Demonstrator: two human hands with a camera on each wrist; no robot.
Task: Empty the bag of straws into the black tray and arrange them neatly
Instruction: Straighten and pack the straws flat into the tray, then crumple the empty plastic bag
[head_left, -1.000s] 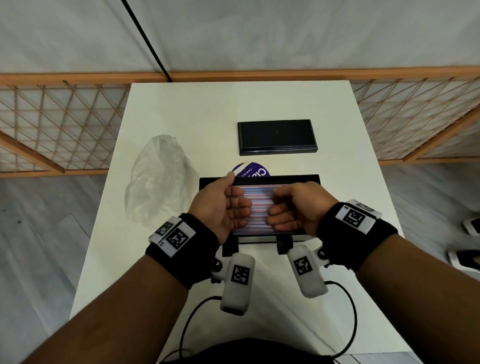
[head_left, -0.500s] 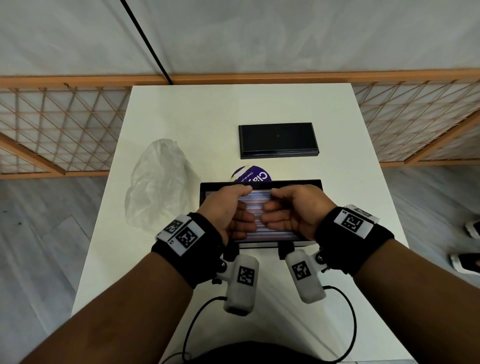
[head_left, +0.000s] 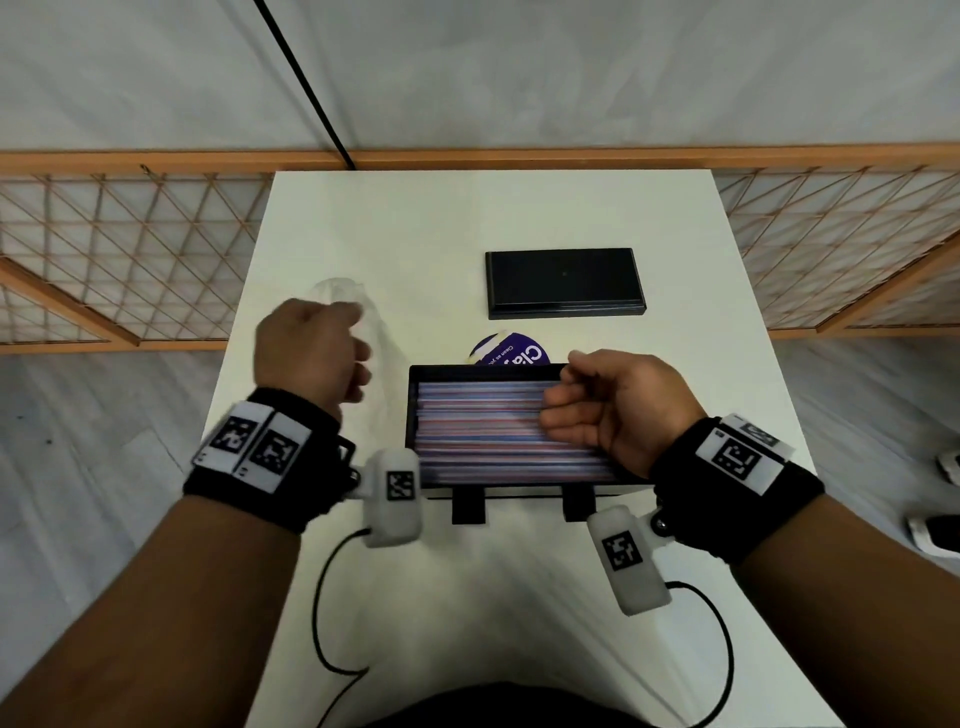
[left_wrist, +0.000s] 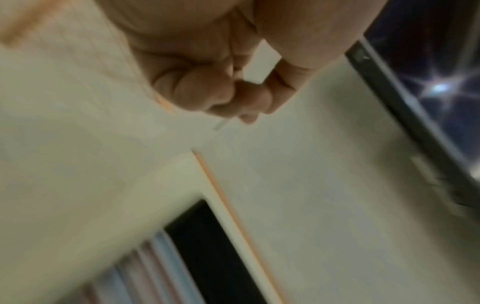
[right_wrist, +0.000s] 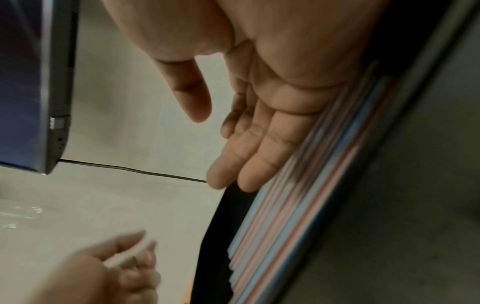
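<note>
Straws (head_left: 498, 426): pink, blue and white, lying side by side lengthwise in the black tray (head_left: 413, 415), filling it from the near wall to the far wall.
Black tray: sits on the white counter (head_left: 519, 218) just in front of the person, with two black tabs sticking out of its near edge.
Bag (head_left: 387, 353): clear plastic, crumpled on the counter just left of the tray, partly hidden behind the left hand.
Left hand (head_left: 311, 353): raised above the bag, left of the tray, fingers curled in; the wrist views show a thin white straw (right_wrist: 130, 254) pinched between thumb and fingers (left_wrist: 207, 92). The picture is blurred here.
Right hand (head_left: 613, 405): over the right half of the tray, fingers (right_wrist: 259, 156) loosely bent and relaxed, holding nothing, lying along the straws; whether they touch cannot be told.
Lid (head_left: 563, 283): a second flat black rectangle, farther back on the counter, well apart from the tray.
Purple disc (head_left: 511, 353): with white lettering, lies just behind the tray's far wall.
</note>
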